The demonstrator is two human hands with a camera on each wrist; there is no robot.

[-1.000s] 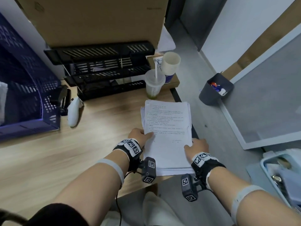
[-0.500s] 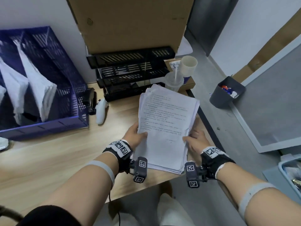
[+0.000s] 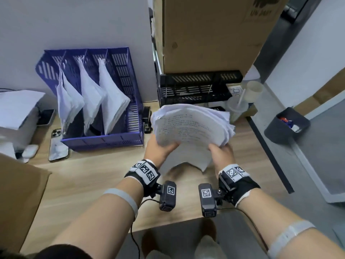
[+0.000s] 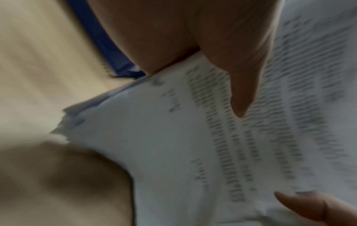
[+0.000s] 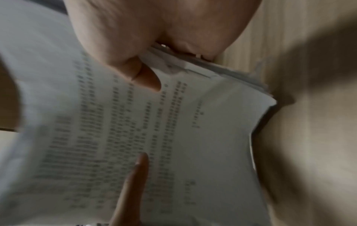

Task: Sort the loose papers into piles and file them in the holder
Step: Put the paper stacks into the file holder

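Note:
A thick stack of printed papers [image 3: 190, 126] is lifted off the desk and bows between both hands. My left hand [image 3: 158, 149] grips its lower left edge, thumb on the top sheet [image 4: 173, 145]. My right hand [image 3: 222, 154] grips the lower right edge, thumb pressed on the print [image 5: 154, 122]. The purple file holder [image 3: 104, 139] stands to the left by the wall. Three of its slots hold paper piles [image 3: 112, 107]; the rightmost slot [image 3: 132, 113] shows only bare purple plastic.
A black tiered tray [image 3: 196, 90] sits behind the stack under a cardboard box [image 3: 209, 34]. Two cups [image 3: 250, 94], a stapler [image 3: 147, 118], two phones [image 3: 57, 148], a white device [image 3: 16, 116], and a floor bin [image 3: 287, 126] surround the wooden desk [image 3: 89, 184].
Both hands raised the stack off the desk and carried it leftward toward the purple holder; the sheets now bend and curl. The head view swung left, showing the whole holder.

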